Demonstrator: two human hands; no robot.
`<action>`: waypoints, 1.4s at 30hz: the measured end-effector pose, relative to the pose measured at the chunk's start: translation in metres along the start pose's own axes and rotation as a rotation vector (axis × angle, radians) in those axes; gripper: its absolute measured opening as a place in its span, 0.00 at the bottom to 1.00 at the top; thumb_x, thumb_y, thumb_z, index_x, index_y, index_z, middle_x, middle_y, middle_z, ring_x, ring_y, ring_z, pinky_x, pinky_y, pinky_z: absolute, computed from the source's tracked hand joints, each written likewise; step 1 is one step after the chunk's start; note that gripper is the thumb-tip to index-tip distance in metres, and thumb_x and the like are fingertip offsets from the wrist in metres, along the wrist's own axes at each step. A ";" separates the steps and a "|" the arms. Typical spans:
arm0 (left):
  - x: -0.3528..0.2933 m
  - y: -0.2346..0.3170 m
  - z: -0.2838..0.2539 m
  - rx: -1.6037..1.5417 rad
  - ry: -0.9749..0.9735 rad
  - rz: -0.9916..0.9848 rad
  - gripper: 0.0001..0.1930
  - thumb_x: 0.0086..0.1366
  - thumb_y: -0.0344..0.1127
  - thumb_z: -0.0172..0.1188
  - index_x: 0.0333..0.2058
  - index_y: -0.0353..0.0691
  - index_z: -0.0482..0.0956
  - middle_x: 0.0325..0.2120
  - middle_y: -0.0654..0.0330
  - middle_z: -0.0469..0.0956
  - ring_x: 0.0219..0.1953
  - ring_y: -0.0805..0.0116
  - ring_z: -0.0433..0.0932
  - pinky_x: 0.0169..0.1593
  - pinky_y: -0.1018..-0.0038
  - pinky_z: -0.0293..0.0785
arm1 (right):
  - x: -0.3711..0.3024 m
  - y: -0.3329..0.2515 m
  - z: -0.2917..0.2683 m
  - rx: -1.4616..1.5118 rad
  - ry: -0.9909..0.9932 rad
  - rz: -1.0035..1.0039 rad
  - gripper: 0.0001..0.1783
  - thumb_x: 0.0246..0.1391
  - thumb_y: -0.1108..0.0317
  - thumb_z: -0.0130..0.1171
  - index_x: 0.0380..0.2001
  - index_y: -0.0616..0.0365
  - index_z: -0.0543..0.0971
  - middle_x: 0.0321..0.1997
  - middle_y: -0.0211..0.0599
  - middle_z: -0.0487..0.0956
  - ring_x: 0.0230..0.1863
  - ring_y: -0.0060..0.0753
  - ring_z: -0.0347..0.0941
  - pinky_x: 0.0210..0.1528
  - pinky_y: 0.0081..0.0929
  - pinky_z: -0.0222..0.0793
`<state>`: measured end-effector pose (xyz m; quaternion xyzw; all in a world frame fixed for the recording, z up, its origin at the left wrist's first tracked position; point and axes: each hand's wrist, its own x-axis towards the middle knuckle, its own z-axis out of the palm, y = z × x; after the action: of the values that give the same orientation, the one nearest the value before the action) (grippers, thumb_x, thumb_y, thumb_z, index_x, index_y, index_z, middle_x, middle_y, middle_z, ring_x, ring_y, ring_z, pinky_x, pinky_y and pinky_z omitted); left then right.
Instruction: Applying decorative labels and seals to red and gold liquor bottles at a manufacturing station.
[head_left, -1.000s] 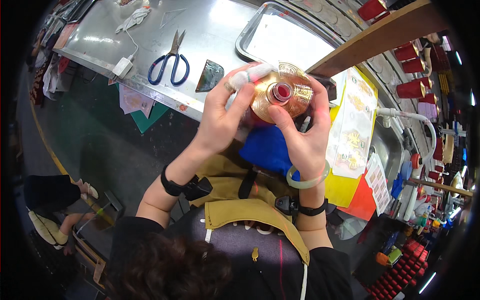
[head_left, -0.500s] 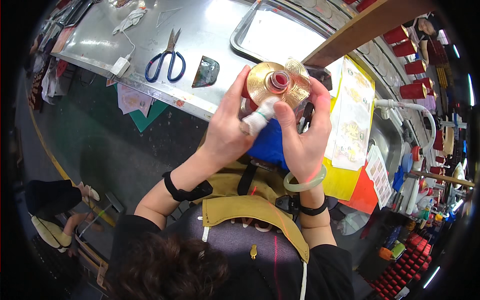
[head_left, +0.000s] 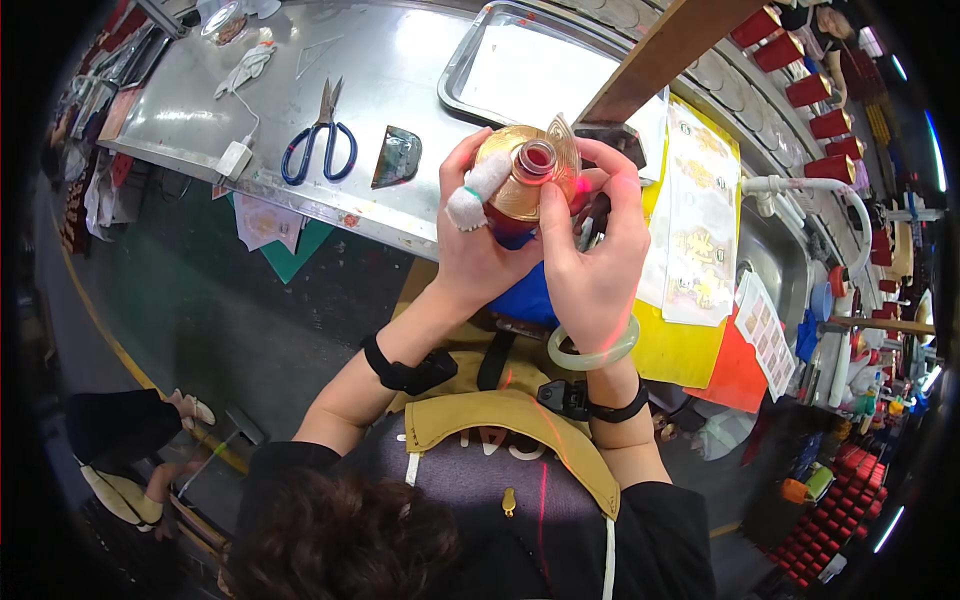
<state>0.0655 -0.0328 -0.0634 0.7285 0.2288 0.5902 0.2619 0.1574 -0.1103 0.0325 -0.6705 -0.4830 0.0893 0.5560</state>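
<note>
Between my hands is a round red bottle with an open neck and gold patterned covering around its shoulder. One gold piece, a stiff-looking embossed leaf-shaped flap, stands up at the right of the neck. My left hand grips the bottle's left side; its thumb, wrapped in white cloth with a green band, lies along the gold shoulder. My right hand closes around the right side, thumb on the gold by the flap's base and fingers behind it. The bottle's underside is hidden.
On the metal table lie blue-handled scissors, a dark translucent scraper and a white adapter. Beyond stands a metal tray; a wooden post rises beside it. Printed sheets on yellow lie right, near a sink.
The bottle has turned and moved slightly left in view. My wrapped left thumb shifted from the front of the neck to its left. The gold flap now stands more edge-on.
</note>
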 end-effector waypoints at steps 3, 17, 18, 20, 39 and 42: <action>-0.004 0.006 0.000 0.126 -0.033 0.055 0.43 0.54 0.35 0.79 0.66 0.40 0.67 0.65 0.42 0.63 0.65 0.40 0.72 0.65 0.54 0.74 | 0.001 -0.001 0.000 0.060 -0.007 0.047 0.20 0.62 0.76 0.66 0.57 0.61 0.78 0.37 0.27 0.78 0.37 0.16 0.70 0.40 0.18 0.68; 0.008 0.003 -0.020 -0.339 -0.302 -0.317 0.52 0.53 0.32 0.81 0.70 0.37 0.56 0.68 0.44 0.62 0.70 0.50 0.67 0.72 0.58 0.65 | 0.008 0.005 -0.011 0.159 -0.045 0.136 0.20 0.59 0.74 0.66 0.55 0.64 0.78 0.34 0.39 0.80 0.35 0.28 0.76 0.43 0.29 0.74; 0.006 0.007 -0.019 -0.376 -0.264 -0.353 0.48 0.56 0.32 0.79 0.70 0.37 0.57 0.69 0.46 0.61 0.70 0.52 0.66 0.72 0.59 0.64 | 0.008 0.006 -0.011 0.164 -0.050 0.165 0.20 0.59 0.74 0.65 0.55 0.64 0.78 0.36 0.40 0.82 0.36 0.28 0.77 0.44 0.30 0.75; 0.004 0.015 -0.015 -0.508 -0.194 -0.440 0.40 0.64 0.32 0.73 0.70 0.38 0.59 0.70 0.48 0.61 0.70 0.55 0.66 0.73 0.60 0.63 | 0.009 0.008 -0.012 0.146 -0.050 0.181 0.19 0.59 0.75 0.64 0.54 0.64 0.78 0.37 0.42 0.82 0.36 0.32 0.78 0.43 0.31 0.76; -0.023 0.009 0.007 0.223 -0.091 -0.016 0.44 0.61 0.41 0.76 0.72 0.45 0.61 0.71 0.39 0.55 0.72 0.34 0.62 0.72 0.46 0.63 | 0.009 0.023 -0.011 0.125 -0.014 0.068 0.23 0.57 0.70 0.68 0.54 0.66 0.77 0.43 0.52 0.82 0.43 0.46 0.82 0.50 0.36 0.78; -0.024 -0.006 0.011 0.338 -0.078 -0.028 0.44 0.59 0.36 0.78 0.68 0.38 0.61 0.68 0.42 0.59 0.69 0.40 0.68 0.70 0.47 0.67 | 0.012 0.027 -0.012 0.111 -0.037 0.071 0.23 0.56 0.69 0.68 0.53 0.67 0.78 0.43 0.54 0.82 0.43 0.47 0.81 0.50 0.38 0.78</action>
<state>0.0712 -0.0450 -0.0863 0.7812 0.3248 0.5109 0.1524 0.1861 -0.1074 0.0196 -0.6536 -0.4636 0.1478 0.5797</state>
